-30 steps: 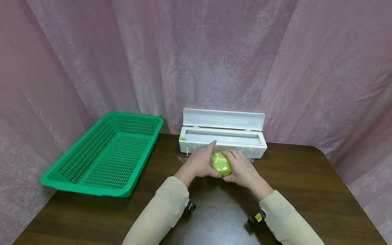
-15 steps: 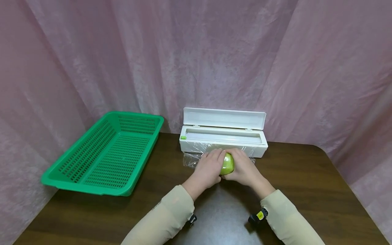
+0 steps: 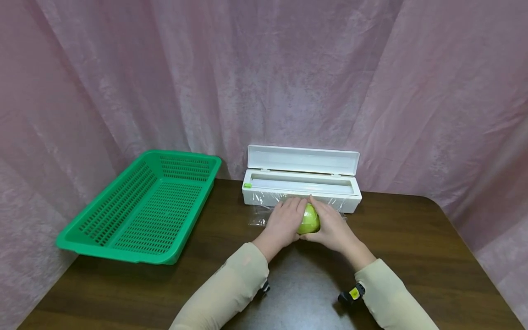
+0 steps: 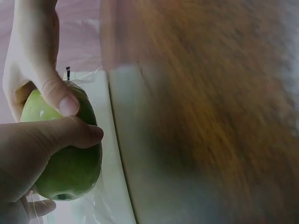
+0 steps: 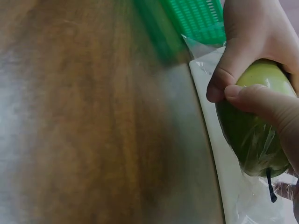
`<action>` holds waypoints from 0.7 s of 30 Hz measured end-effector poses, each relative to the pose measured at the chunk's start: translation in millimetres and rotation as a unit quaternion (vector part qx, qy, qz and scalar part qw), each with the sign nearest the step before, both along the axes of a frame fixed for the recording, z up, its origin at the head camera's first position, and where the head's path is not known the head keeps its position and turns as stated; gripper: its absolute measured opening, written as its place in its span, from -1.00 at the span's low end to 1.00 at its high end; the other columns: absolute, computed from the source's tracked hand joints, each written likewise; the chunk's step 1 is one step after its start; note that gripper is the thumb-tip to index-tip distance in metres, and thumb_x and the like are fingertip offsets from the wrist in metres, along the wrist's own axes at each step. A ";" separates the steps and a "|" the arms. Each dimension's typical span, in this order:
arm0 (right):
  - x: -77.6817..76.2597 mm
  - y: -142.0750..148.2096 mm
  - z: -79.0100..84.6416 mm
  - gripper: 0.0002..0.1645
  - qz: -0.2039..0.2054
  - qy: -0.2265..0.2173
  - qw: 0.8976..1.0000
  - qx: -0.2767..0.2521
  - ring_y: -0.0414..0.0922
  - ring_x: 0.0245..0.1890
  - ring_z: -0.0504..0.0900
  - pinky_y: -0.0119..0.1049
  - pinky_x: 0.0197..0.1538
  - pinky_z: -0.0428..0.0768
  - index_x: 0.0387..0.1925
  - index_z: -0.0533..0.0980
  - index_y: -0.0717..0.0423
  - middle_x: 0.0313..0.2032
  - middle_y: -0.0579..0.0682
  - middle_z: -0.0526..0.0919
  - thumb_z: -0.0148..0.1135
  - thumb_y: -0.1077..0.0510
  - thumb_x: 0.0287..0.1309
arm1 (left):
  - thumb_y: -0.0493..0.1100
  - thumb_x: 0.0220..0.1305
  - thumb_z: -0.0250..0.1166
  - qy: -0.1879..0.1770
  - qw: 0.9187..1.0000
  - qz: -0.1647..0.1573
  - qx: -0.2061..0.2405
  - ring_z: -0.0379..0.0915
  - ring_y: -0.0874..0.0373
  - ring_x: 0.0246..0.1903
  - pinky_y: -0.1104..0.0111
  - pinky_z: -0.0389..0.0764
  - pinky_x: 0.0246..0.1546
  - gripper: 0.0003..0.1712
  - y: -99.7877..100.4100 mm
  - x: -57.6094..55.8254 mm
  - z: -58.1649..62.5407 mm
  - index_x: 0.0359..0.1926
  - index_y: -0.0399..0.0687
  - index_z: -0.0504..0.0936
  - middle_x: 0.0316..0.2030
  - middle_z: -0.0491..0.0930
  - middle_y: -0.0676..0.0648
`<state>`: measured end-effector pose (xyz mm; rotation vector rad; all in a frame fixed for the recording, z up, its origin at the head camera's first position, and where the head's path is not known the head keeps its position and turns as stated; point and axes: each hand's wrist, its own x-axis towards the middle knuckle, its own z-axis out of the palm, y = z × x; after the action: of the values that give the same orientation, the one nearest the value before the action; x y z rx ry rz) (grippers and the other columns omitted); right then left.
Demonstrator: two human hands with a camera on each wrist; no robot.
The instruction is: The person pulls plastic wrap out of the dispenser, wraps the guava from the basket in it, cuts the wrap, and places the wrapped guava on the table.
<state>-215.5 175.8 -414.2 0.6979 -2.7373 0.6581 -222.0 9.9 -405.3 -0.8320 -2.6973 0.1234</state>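
A green pear with a dark stem is held between both hands in front of the white cling film dispenser. My left hand grips its left side, thumb towards me and fingers over the far side. On the opposite side my right hand grips it too. In the left wrist view the two thumbs meet across the pear. Clear cling film clings to the pear near its stem in the right wrist view. More cling film spreads behind the left hand, down the dispenser's front. The far fingers are partly hidden.
The dispenser's lid stands raised, with a film roll inside and a green slider at its left end. A green perforated basket sits on the left of the brown table. Pink curtains hang behind.
The pear and both hands have shifted slightly right. My left hand's fingers have come up over the pear's left side, and cling film shows more plainly behind that hand.
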 end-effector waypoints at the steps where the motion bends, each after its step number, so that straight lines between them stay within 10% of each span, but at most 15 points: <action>1: 2.3 1.0 -0.7 0.31 -0.006 0.002 1.000 0.010 0.15 0.23 0.37 0.16 0.23 0.31 0.41 0.08 0.23 0.27 0.18 0.38 0.56 -0.15 -0.31 | 0.23 -0.27 0.54 -0.005 1.000 -0.002 0.000 0.35 0.11 0.14 0.24 0.48 0.05 0.12 0.5 -0.6 0.5 0.28 -0.10 0.23 0.12 0.41 -0.03; 9: 12.0 1.0 -8.1 0.36 0.011 0.067 0.994 0.082 0.09 0.42 0.07 0.16 0.37 0.10 0.45 -0.04 0.21 0.42 0.16 0.10 0.53 -0.15 -0.25 | 0.17 -0.30 0.57 -0.045 0.999 0.001 0.016 0.37 0.10 0.13 0.22 0.49 0.03 0.11 0.2 -5.9 7.6 0.28 -0.09 0.27 0.13 0.43 -0.02; 21: -0.9 1.4 -2.5 0.14 0.045 -0.002 0.997 -0.071 0.09 0.20 0.41 0.07 0.19 0.39 0.31 0.24 0.14 0.22 0.11 0.43 0.62 0.04 -0.37 | 0.27 -0.28 0.51 -0.113 0.988 -0.014 0.106 0.41 0.06 0.09 0.16 0.45 0.11 0.15 -11.3 -12.9 5.0 0.33 -0.04 0.23 0.13 0.45 -0.04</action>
<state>-216.4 177.2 -416.7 0.7893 -2.6434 0.8632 -234.9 -1.4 -400.3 -0.8646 -2.8395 -0.2758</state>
